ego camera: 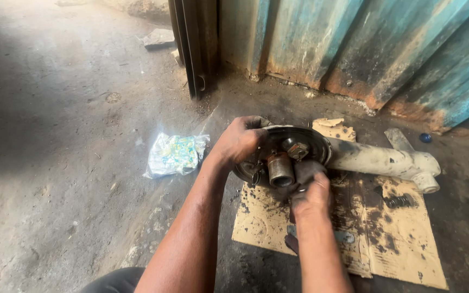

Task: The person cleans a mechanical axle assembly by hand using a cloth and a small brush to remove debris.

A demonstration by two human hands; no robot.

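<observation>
A: Quick pass. What's in hand?

B: One hub (pixel 282 154), a greasy round backing plate with a short steel sleeve (pixel 281 171) sticking up at centre, on the end of one pale axle tube (pixel 384 161) that runs off to the right. It sits on the far-left part of the cardboard (pixel 392 239).

A: Hands?

B: Left hand (pixel 238 140) is wrapped over the hub's left rim, fingers closed on it. Right hand (pixel 311 196) is curled shut against the near-right edge of the hub, just below the sleeve. It looks to be pinching a dark part, but I can't tell what.

A: Risks?

B: My read: everything is oily, so the right-hand grip could slip off. The tube lies loose, so it could roll if the left hand lets go. Small bits could drop into the dirt.

A: Counts?

B: One hub, one tube, one sleeve, one oil-stained cardboard sheet, one crumpled plastic bag (pixel 176 154) to the left, one small blue cap (pixel 425 138) far right, one dark spring-like piece (pixel 399 201) on the cardboard. Rusty blue metal wall (pixel 365 43) behind.
</observation>
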